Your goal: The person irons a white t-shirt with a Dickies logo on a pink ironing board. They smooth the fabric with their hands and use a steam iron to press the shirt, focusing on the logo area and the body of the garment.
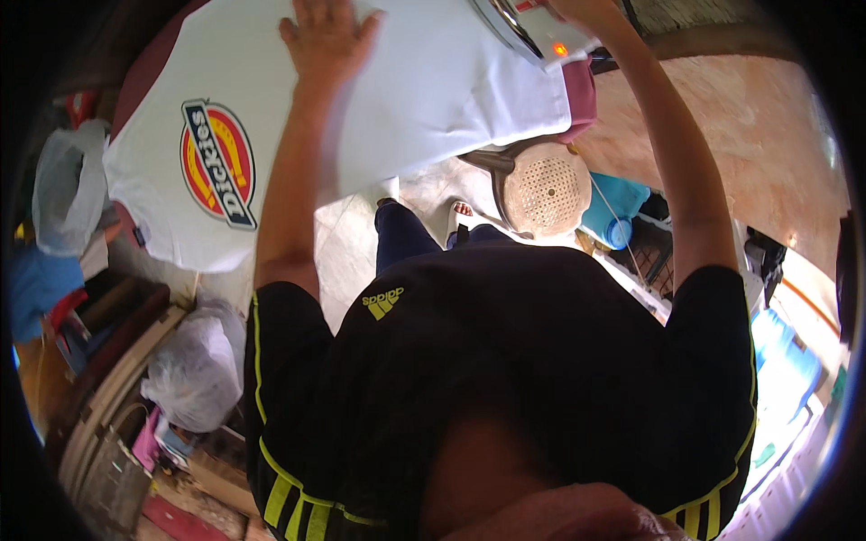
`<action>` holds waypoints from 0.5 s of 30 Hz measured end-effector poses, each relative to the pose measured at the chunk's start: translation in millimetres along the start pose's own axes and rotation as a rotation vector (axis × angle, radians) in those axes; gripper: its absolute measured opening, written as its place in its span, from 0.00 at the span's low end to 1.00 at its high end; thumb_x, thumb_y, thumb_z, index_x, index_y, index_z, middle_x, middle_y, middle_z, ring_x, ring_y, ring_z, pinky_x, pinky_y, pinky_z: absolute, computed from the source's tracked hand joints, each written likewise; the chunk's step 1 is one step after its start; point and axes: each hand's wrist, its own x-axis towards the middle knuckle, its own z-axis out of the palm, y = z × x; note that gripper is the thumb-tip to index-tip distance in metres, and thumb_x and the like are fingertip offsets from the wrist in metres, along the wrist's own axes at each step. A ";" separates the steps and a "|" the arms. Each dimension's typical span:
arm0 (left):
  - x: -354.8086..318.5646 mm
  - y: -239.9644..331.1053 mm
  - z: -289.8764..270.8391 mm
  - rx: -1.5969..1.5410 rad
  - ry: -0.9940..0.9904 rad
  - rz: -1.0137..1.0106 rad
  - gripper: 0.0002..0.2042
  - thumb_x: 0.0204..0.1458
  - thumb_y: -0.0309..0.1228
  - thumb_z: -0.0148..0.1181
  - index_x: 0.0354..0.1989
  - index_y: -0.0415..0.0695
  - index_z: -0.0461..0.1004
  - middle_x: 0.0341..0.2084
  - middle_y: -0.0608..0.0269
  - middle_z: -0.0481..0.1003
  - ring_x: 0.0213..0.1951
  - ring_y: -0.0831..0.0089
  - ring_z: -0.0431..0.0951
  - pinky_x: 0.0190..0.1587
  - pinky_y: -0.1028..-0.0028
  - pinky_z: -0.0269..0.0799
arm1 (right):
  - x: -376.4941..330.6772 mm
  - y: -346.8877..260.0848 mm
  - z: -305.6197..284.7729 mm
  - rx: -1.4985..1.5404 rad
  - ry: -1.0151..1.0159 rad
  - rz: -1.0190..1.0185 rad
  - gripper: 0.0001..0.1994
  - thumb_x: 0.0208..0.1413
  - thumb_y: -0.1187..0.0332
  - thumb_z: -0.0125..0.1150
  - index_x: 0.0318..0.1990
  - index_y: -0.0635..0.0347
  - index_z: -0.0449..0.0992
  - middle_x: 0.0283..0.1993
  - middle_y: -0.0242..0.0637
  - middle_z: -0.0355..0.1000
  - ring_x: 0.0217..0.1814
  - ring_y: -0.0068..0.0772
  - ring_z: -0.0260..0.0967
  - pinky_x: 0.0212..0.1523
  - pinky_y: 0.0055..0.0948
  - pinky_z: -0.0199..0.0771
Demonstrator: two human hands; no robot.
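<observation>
A white T-shirt [397, 126] with a red, yellow and dark blue printed emblem [217, 164] lies spread over a board with a maroon cover [582, 97]. My left hand [330, 38] rests on the shirt, fingers spread, at the top edge of the view. At the upper right, my right hand [586, 11] is closed on a clothes iron [532, 32], partly cut off by the frame. An orange light glows on the iron, which sits on the shirt near its right side. Some creases run through the cloth below the iron.
A round beige perforated stool seat [547, 189] stands below the board, beside a blue container [613, 215]. White plastic bags [194, 368] and piled household items are at the left. A reddish-brown wall [749, 135] rises at the right.
</observation>
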 end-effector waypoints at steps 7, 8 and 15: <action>-160.4 72.3 -30.6 -0.151 0.170 0.005 0.36 0.55 0.58 0.53 0.67 0.48 0.61 0.68 0.48 0.55 0.68 0.41 0.53 0.62 0.35 0.47 | -92.9 -1.7 -9.2 0.184 -0.274 0.126 0.18 0.62 0.58 0.56 0.49 0.64 0.71 0.27 0.47 0.73 0.26 0.43 0.73 0.28 0.38 0.73; -175.2 76.9 -32.6 -0.164 0.182 -0.011 0.36 0.54 0.58 0.54 0.66 0.47 0.62 0.68 0.47 0.55 0.68 0.40 0.53 0.62 0.35 0.48 | -96.5 -7.6 -4.0 0.182 -0.302 0.074 0.19 0.61 0.57 0.56 0.49 0.65 0.71 0.30 0.51 0.75 0.30 0.48 0.76 0.31 0.41 0.75; -235.6 43.8 -35.4 -0.136 0.236 -0.319 0.33 0.57 0.54 0.53 0.66 0.46 0.63 0.69 0.48 0.55 0.70 0.42 0.50 0.65 0.41 0.43 | -74.4 -133.3 37.0 0.449 -0.489 0.081 0.24 0.62 0.50 0.53 0.45 0.68 0.68 0.28 0.50 0.74 0.24 0.42 0.75 0.25 0.38 0.75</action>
